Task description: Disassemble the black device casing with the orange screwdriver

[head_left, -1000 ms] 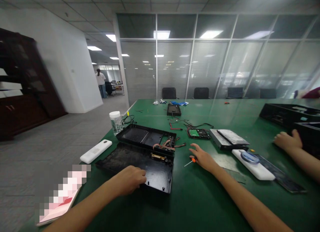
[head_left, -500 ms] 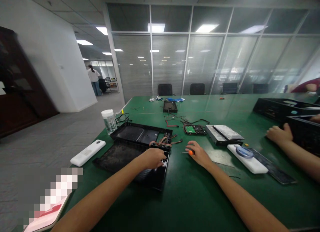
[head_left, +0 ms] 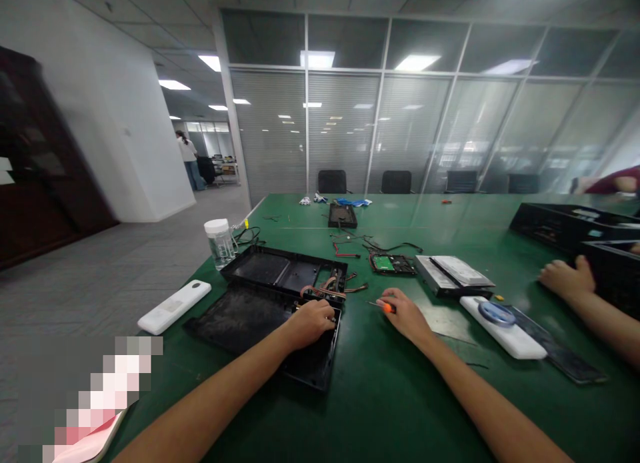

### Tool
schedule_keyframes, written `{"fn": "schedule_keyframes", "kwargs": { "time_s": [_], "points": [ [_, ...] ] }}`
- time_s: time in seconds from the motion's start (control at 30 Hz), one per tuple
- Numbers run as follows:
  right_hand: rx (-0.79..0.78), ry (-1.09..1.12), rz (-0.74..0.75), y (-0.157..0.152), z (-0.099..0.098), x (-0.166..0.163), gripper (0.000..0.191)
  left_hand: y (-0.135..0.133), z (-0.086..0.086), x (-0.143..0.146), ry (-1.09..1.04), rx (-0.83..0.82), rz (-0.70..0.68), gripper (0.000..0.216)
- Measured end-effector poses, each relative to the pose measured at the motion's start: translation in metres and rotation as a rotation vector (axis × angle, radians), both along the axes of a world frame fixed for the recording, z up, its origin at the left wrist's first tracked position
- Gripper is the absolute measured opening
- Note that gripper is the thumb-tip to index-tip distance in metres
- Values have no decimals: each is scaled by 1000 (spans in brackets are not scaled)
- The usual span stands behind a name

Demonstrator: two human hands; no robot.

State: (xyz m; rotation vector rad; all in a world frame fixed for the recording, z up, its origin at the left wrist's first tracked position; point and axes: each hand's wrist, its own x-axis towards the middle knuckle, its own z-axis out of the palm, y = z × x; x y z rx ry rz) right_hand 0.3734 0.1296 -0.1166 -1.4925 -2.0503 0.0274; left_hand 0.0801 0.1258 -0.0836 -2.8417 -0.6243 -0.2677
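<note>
My right hand (head_left: pixel 404 316) is closed around a small screwdriver (head_left: pixel 387 308) with an orange handle; its thin shaft points left over the table. My left hand (head_left: pixel 311 324) reaches over the right part of a flat black plastic panel (head_left: pixel 230 320), fingers curled down and pinched together. What those fingers grip is hidden under the hand. Just behind lies an open black casing (head_left: pixel 255 266), touching the panel, with a bundle of brown and dark wires (head_left: pixel 325 291) at its right end.
A lidded clear jar (head_left: pixel 219 244) and a white oblong device (head_left: pixel 175 307) stand at left. Beyond my right hand lie a hard drive with a green board (head_left: pixel 393 263), a metal drive (head_left: pixel 453 274) and a white device (head_left: pixel 503 326). A co-worker's hand (head_left: pixel 567 276) rests beside black cases at right.
My left hand has turned slightly and shifted a little over the panel, fingers still curled. My right hand keeps the screwdriver almost in place; the whole view has shifted slightly.
</note>
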Motion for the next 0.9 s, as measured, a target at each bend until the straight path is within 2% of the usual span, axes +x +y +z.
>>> {"fn": "schedule_keyframes", "kwargs": {
  "time_s": [0.13,0.27,0.43,0.6,0.67,0.77,0.9],
  "points": [
    [4,28,-10,0,1,2,34,-2,1,0,-33,-25,-20,18],
    [-25,106,0,2,0,4,34,0,0,2,-93,-46,28,21],
    [-80,229,9,4,-1,1,37,5,-3,10,-29,-38,85,22],
    [-121,303,5,1,5,-3,39,5,-4,11,-44,-64,60,20],
    [-211,372,-43,-2,9,-6,40,4,-4,10,-67,-79,29,18],
    [-431,610,-83,-10,18,-11,35,4,-2,8,-85,-95,0,15],
    [-619,898,68,-23,33,-13,24,6,0,5,-81,-150,-34,18]
  ]
}}
